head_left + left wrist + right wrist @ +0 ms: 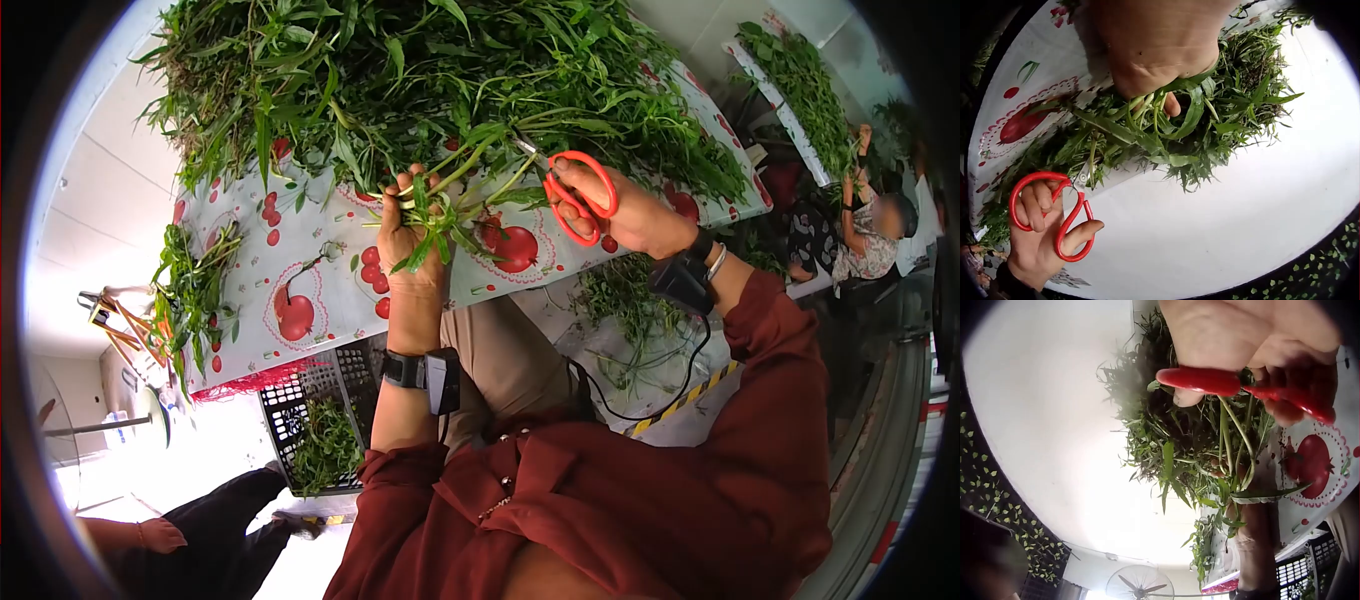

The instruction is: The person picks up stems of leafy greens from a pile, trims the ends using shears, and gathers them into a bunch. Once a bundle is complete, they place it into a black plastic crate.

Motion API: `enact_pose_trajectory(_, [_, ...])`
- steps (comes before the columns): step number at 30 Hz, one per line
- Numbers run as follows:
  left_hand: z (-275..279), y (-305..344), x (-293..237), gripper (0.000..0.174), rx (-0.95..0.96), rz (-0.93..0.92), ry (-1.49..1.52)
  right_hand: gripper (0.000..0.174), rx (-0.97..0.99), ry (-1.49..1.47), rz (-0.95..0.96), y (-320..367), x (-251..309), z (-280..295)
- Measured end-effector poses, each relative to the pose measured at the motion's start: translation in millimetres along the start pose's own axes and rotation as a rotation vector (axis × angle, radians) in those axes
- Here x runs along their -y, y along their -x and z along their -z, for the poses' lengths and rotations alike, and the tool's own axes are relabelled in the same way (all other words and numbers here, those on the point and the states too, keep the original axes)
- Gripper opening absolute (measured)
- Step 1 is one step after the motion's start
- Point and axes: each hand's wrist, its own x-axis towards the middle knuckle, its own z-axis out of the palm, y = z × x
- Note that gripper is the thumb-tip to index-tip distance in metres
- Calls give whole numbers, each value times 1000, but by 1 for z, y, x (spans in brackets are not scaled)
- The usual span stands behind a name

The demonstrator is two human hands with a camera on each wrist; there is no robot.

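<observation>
1. Smooth green stems (462, 170) are gripped by the left hand (403, 240), fingers curled, above the near tabletop (250, 345), presumably to be steadied for cutting
2. Red-looped scissors (1072, 215) are held in the right hand (638, 215), fingers and thumb through spread loops
3. Narrow-leaved greens (400, 85) are heaped, tangled, on the far side

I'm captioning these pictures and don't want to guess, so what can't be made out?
Head view: the far side of the green pile, cut off by the top edge.
Head view: the upper body of the person at lower left, cut off by the dark rim.
Left wrist view: most fingers of the left hand, hidden behind that hand and the leaves.
Right wrist view: the blades of the red scissors, blocked by the handles and right hand.
</observation>
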Motion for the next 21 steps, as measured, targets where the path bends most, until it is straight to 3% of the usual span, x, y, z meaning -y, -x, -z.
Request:
enact_pose_trajectory(9, [2, 0, -2, 18, -7, 0, 9, 33, -115, 113, 76, 6, -2, -1])
enact_pose_trajectory(11, [1, -1, 0, 19, -101, -97, -12, 33, -111, 124, 76, 7, -2, -2])
enact_pose_trajectory(21, [-3, 0, 0, 21, -147, -118, -69, 46, -50, -12, 34, 48, -3, 1])
